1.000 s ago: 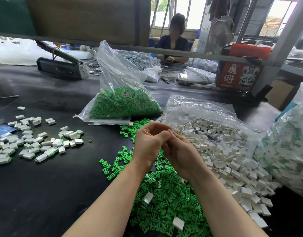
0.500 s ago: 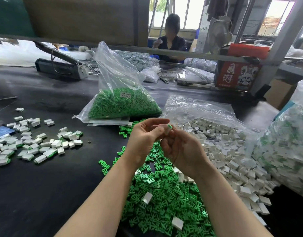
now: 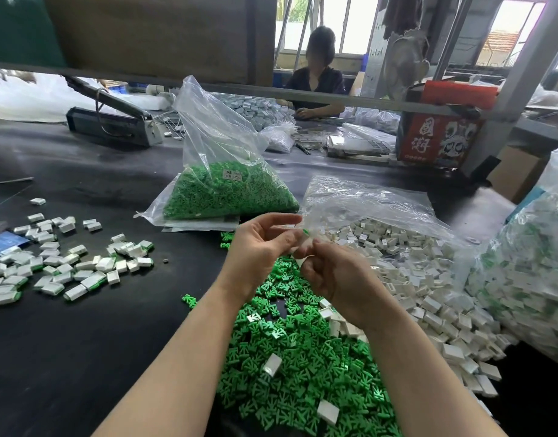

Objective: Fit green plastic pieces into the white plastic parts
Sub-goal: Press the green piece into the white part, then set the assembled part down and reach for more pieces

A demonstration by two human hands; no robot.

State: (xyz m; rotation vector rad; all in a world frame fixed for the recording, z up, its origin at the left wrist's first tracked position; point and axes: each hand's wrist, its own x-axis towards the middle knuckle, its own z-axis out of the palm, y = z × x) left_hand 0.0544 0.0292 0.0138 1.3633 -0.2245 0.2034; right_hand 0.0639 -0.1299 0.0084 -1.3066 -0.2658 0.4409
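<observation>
Hands above the bench: left hand point(image 3: 258, 244) and right hand point(image 3: 331, 272) each keep a fingertip grip on one white part point(image 3: 309, 236), green piece point(image 3: 305, 231) half-seated. Likely light, stiff, slippery; best held by its side walls.

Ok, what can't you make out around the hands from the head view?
- How far the green piece is seated: fingers cover all but its tip.
- What the left hand and right hand each grip: fingers overlap.
- Bag label: print too small.
- Right-side bag: cut off by the frame edge.
</observation>
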